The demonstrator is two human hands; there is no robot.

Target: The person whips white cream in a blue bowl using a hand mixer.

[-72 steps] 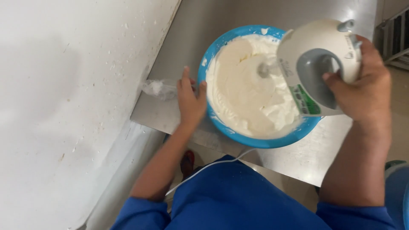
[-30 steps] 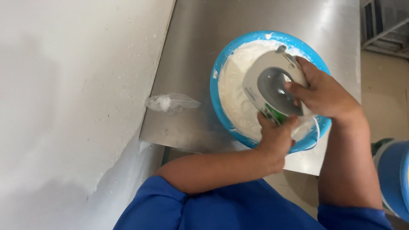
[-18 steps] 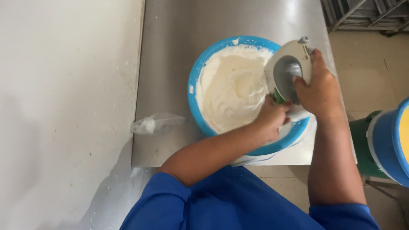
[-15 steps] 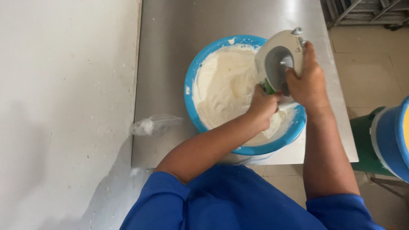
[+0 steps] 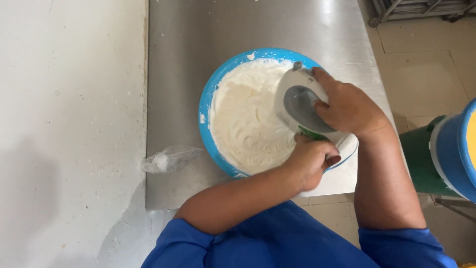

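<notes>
Head view shows the right hand (image 5: 349, 106) closed around the handle of a white hand mixer (image 5: 302, 101), tilted over the right side of a blue bowl (image 5: 210, 97) of whipped white cream (image 5: 250, 119). A couple of seconds ago the left hand (image 5: 310, 161) lay flat against the bowl's left rim; now it has crossed to the near right edge and curls shut under the mixer body, on what looks like the bowl rim, though exactly what it grips is hidden. So the bowl is steadied from the other side, and both arms crowd the same corner. The bowl sits on a steel table (image 5: 248, 25), its near right rim close to the table's front edge, with little margin there. Open steel lies behind and left of it, where only a crumpled plastic bag (image 5: 168, 159) rests. A white wall (image 5: 69, 124) bounds the left; a blue bucket (image 5: 453, 151) stands off to the right.
</notes>
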